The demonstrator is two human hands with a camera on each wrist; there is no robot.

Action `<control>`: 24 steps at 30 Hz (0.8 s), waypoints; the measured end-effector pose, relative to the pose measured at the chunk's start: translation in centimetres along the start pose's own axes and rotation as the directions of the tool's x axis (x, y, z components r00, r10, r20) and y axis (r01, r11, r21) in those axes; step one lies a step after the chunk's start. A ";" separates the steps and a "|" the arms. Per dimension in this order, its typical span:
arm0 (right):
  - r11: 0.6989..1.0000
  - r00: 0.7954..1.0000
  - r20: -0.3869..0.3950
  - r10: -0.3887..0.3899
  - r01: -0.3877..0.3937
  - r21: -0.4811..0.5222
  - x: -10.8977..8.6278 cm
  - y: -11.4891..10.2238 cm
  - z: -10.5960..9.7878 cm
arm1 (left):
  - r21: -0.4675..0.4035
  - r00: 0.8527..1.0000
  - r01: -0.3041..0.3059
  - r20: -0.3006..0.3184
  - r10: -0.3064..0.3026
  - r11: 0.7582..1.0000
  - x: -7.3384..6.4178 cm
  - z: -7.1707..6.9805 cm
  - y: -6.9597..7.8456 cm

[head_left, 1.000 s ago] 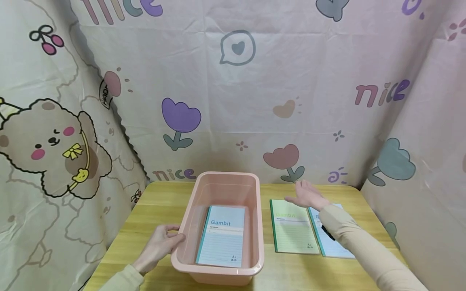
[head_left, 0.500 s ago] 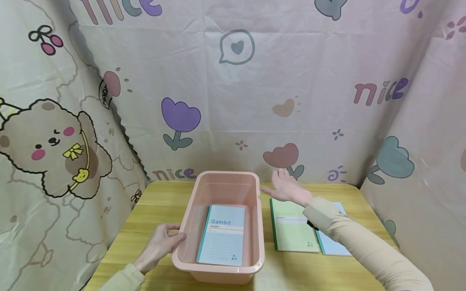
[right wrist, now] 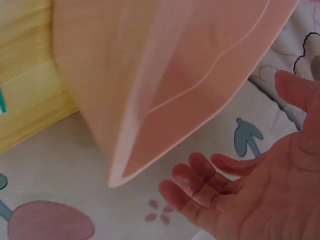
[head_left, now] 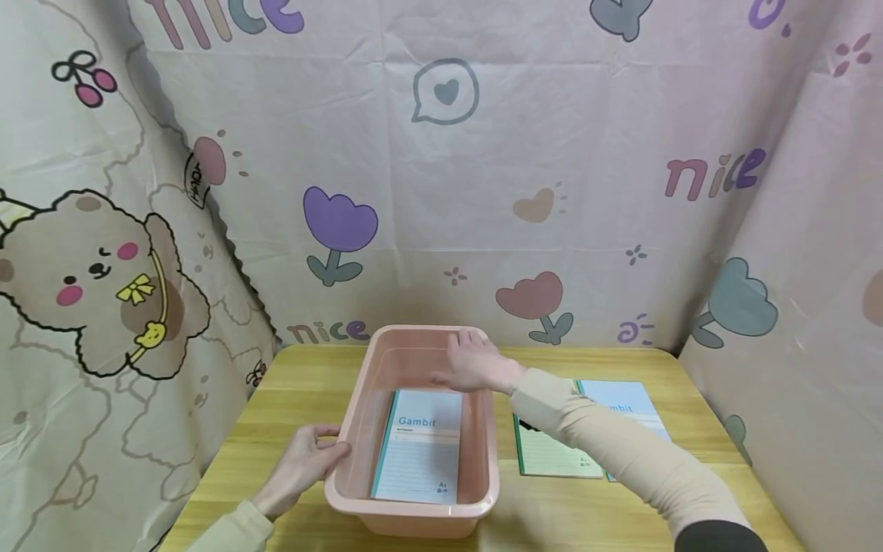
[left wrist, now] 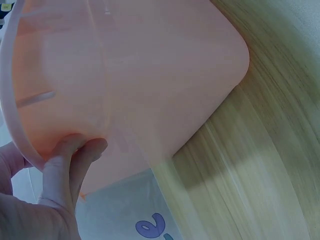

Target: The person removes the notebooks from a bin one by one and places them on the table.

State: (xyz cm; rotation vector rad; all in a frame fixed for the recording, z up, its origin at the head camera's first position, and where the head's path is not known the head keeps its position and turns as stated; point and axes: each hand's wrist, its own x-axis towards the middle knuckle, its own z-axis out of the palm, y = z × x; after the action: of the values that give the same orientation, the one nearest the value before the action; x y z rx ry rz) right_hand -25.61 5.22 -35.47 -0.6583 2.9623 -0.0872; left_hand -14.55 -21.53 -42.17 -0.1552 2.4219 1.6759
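Note:
A pink plastic bin [head_left: 414, 509] stands on the wooden table, and a light blue notebook [head_left: 419, 452] marked "Gambit" lies in its bottom. My left hand [head_left: 300, 468] grips the bin's left rim; in the left wrist view its fingers [left wrist: 62, 165] press the outer wall below the lip. Over the bin's far right corner hovers my right hand [head_left: 476, 364], holding nothing. Its relaxed fingers [right wrist: 185, 192] show near the rim in the right wrist view. Right of the bin lie a green notebook [head_left: 552, 458], partly hidden by my sleeve, and another blue notebook [head_left: 641, 406].
The wooden table [head_left: 297, 383] ends at a printed cloth backdrop [head_left: 428, 192] behind the bin. Similar cloth hangs at both sides. My right forearm [head_left: 614, 437] crosses above the two notebooks on the right.
My right hand has moved left from above the notebooks on the right to above the bin. The left hand keeps its grip on the rim.

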 end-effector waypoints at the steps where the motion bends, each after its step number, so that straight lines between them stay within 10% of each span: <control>1: 1.000 1.000 0.006 0.003 -0.003 -0.002 0.2 -0.4 0.1 | 0.001 1.000 -0.001 0.000 0.001 1.000 0.0 0.0 0.0; 24: 0.990 0.972 0.192 0.135 -0.138 0.007 4.5 -7.3 2.9 | -0.024 0.999 -0.036 0.021 0.037 0.999 -0.2 -0.1 -0.3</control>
State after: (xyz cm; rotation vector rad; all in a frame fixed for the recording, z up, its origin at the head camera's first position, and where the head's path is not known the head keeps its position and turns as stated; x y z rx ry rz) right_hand -26.29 -3.35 -38.15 -0.4316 2.8072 -0.0402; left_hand -14.33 -21.72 -42.32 -0.0961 2.4038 1.7133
